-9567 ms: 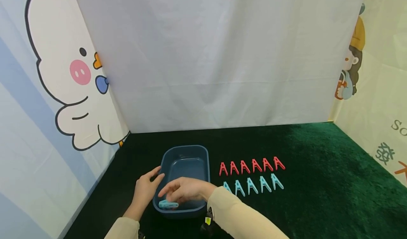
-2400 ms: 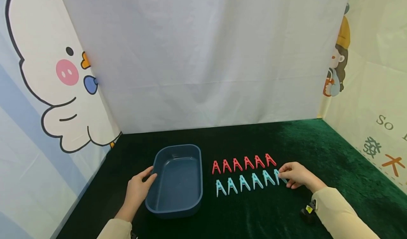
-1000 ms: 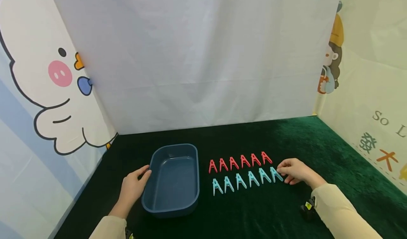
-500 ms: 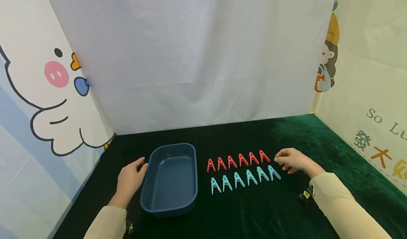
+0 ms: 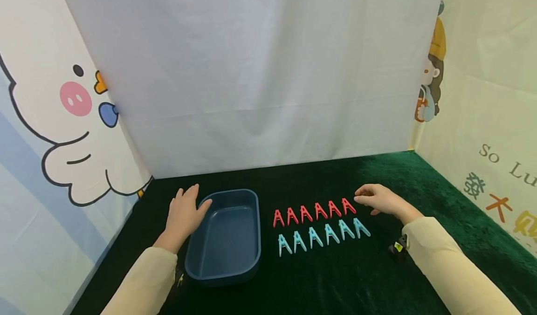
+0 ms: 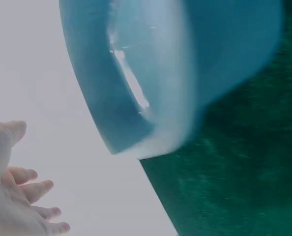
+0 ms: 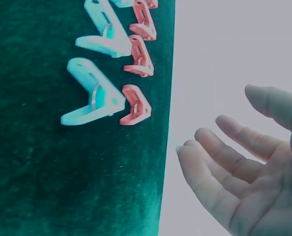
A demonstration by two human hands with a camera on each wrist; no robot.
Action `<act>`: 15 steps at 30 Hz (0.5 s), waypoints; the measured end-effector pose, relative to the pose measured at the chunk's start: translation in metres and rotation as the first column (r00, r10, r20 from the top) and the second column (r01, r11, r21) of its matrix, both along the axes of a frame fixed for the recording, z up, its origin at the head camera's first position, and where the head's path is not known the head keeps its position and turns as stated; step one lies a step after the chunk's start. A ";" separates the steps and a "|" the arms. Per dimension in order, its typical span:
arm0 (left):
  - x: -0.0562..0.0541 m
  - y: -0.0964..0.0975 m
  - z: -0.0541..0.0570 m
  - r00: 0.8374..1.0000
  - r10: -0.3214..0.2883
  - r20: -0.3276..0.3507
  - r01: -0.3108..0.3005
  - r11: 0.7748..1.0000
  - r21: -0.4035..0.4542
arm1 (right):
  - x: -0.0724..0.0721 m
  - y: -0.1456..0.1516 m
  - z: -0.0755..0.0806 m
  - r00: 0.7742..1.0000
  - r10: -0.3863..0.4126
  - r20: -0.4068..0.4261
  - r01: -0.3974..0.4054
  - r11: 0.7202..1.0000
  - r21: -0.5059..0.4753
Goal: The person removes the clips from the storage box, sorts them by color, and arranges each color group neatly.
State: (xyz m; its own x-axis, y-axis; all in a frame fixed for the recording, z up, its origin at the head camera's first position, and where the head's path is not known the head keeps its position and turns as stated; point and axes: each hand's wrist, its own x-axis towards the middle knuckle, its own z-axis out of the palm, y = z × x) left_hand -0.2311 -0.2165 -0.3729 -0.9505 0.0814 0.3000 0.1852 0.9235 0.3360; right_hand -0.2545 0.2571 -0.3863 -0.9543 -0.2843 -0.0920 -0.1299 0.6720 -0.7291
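Note:
My left hand (image 5: 182, 217) is raised by the left rim of a blue plastic basin (image 5: 228, 247), its fingers spread; in the left wrist view this hand (image 6: 20, 199) appears apart from the basin (image 6: 89, 93). Nothing shows inside the basin. To its right, several red clothespins (image 5: 318, 211) stand in a row, with a matching row of light-blue clothespins (image 5: 330, 234) nearer me. My right hand (image 5: 385, 201) hovers near the right end of the red row. In the right wrist view its relaxed fingers (image 7: 239, 164) hold nothing, apart from the end red clothespin (image 7: 136, 105).
Dark green cloth (image 5: 319, 282) covers the table. A white curtain (image 5: 268, 82) hangs along the back edge. Printed sheets with cartoon figures and lettering stand on the left (image 5: 25, 189) and right (image 5: 495, 96).
Earlier, a light-blue clothespin left the basin for the right end of its row. My right hand has since let go and moved up toward the red row; my left hand has released the basin rim.

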 end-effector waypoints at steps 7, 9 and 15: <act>-0.007 0.019 0.022 1.000 -0.003 0.028 0.004 0.999 -0.033 | -0.005 -0.012 0.012 0.995 0.017 -0.100 -0.012 0.999 0.049; -0.008 0.025 0.028 0.997 -0.016 0.072 0.018 1.000 -0.025 | -0.006 -0.016 0.015 0.990 0.027 -0.135 -0.017 0.997 0.079; -0.010 0.042 0.043 0.981 -0.039 0.190 0.045 0.999 -0.027 | -0.010 -0.029 0.020 0.978 0.031 -0.208 0.004 0.986 0.165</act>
State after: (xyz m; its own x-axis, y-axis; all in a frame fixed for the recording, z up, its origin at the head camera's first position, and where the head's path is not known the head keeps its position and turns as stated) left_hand -0.2412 -0.1741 -0.3303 -0.9853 0.1288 0.1120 0.1598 0.9267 0.3401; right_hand -0.2650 0.2278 -0.3659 -0.9534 -0.2951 0.0629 -0.2777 0.7769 -0.5651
